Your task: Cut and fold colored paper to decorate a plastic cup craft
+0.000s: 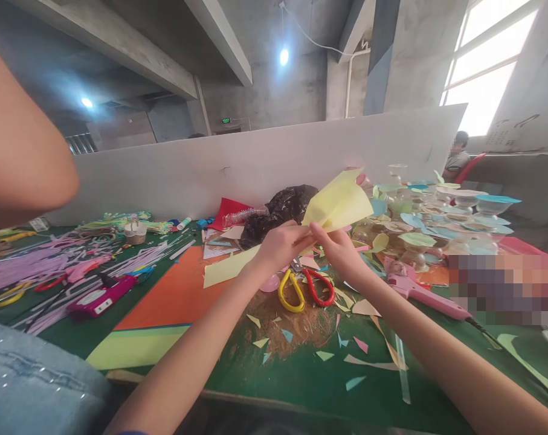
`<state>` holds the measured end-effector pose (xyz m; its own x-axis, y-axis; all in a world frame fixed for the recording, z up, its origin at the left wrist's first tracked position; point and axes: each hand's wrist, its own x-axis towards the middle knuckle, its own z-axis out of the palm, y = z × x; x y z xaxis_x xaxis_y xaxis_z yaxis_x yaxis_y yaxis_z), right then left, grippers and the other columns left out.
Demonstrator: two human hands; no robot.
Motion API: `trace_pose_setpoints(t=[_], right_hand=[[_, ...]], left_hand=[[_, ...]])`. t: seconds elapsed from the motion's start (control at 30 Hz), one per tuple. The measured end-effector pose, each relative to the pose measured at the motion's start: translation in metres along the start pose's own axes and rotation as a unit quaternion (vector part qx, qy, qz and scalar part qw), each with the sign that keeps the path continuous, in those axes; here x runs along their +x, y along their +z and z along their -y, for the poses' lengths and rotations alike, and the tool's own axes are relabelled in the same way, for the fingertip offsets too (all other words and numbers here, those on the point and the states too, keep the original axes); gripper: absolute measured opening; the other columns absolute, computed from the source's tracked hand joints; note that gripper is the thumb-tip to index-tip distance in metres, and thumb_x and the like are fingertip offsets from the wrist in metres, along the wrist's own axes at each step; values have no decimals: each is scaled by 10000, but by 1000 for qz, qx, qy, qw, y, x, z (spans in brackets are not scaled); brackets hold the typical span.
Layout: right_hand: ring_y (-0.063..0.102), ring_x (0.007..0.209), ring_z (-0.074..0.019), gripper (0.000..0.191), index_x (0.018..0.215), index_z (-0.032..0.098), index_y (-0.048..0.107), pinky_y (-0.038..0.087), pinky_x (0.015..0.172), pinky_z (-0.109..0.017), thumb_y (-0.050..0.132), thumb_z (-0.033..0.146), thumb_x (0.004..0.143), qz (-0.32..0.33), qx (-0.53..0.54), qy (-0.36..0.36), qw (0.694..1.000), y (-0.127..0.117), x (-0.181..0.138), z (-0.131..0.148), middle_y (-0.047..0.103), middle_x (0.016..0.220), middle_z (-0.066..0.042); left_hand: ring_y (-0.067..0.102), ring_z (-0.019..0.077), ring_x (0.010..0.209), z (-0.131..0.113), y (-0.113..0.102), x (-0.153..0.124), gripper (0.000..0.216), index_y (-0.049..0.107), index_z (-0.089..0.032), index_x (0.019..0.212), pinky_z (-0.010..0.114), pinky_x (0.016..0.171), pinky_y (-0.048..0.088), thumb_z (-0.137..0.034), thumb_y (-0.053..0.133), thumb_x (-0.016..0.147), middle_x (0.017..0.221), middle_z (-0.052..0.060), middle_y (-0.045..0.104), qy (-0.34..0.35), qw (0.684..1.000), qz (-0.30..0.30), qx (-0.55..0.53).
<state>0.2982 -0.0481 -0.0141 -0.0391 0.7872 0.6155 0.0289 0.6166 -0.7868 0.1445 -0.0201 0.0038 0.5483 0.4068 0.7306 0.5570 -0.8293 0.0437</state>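
My left hand (pixel 280 244) and my right hand (pixel 339 248) meet above the green table (pixel 310 374). Both pinch the lower corner of a pale yellow sheet of paper (pixel 337 202), which is curled into a loose cone and lifted off the table. Scissors (pixel 306 289) with one yellow and one red handle lie just below my hands. A yellow paper strip (pixel 228 266) lies on the table beside my left wrist.
A pink glue gun (pixel 425 296) lies right of my hands. Orange paper (pixel 178 296), paper scraps (pixel 314 344), a black bag (pixel 280 211) and clear cups with paper discs (pixel 437 223) fill the table. Another person's arm (pixel 20 145) and denim (pixel 33 374) are at left. A white partition (pixel 255 163) backs the table.
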Motion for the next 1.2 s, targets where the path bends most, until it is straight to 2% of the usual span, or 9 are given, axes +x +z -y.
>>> trace_pose_setpoints(t=[0.17,0.27,0.37,0.6,0.73,0.87,1.0,1.1,1.2], right_hand=[[610,1024,-220,465,1080,190,627,470,908,-351,481,588,888,-13,9,11,1000,-2,1,-3,686,1072,-71],[627,846,-198,398,991,209,641,507,744,-317,492,558,873,-50,22,42,998,-2,0,0,687,902,-37],[579,677,-162,309,905,215,629,459,585,-264,508,492,843,-117,31,49,991,-5,-1,7,629,751,4],[506,652,-141,271,823,208,615,416,604,-256,507,455,799,-198,37,50,978,-18,6,12,570,720,21],[497,677,-138,270,823,200,628,397,600,-243,520,446,792,-220,22,58,974,-23,9,5,578,770,8],[467,664,-139,283,797,192,605,374,584,-242,515,460,799,-219,-8,63,974,-23,11,0,551,734,9],[437,663,-140,247,723,207,538,356,574,-238,489,436,803,-223,-55,55,972,-24,11,0,522,713,13],[431,656,-144,219,718,219,518,361,565,-236,490,421,799,-214,-63,61,973,-25,10,1,500,691,17],[435,641,-144,231,736,222,521,369,550,-234,501,443,801,-199,-47,66,977,-27,10,0,496,682,19]], left_hand=[[454,111,585,1,-1,1,516,477,-180,538,238,549,324,-535,475,912,569,-28,385,-43,998,-32,-27],[436,110,581,2,-2,1,512,430,-183,536,239,565,329,-514,460,926,559,-32,367,-32,997,-35,-55],[400,107,564,7,-4,1,493,373,-190,550,245,558,314,-486,443,939,551,-37,346,-34,995,-62,-78],[245,102,541,33,-17,1,404,282,-210,624,254,513,220,-397,481,922,579,-55,223,-185,962,-185,-81],[239,106,542,53,-23,0,403,274,-211,612,263,519,204,-361,492,915,576,-55,215,-223,942,-235,-89],[306,109,550,64,-23,-2,374,354,-205,601,250,528,248,-377,514,892,564,-51,290,-243,934,-229,-126],[512,137,649,66,-23,-3,214,552,-197,788,235,593,390,-404,572,839,665,-18,532,-260,913,-204,-240],[579,156,655,67,-21,-4,305,589,-204,964,252,603,455,-461,612,801,723,1,621,-287,887,-177,-316],[606,165,659,69,-19,-5,366,604,-201,995,270,615,489,-506,609,792,760,16,662,-293,879,-150,-344]])
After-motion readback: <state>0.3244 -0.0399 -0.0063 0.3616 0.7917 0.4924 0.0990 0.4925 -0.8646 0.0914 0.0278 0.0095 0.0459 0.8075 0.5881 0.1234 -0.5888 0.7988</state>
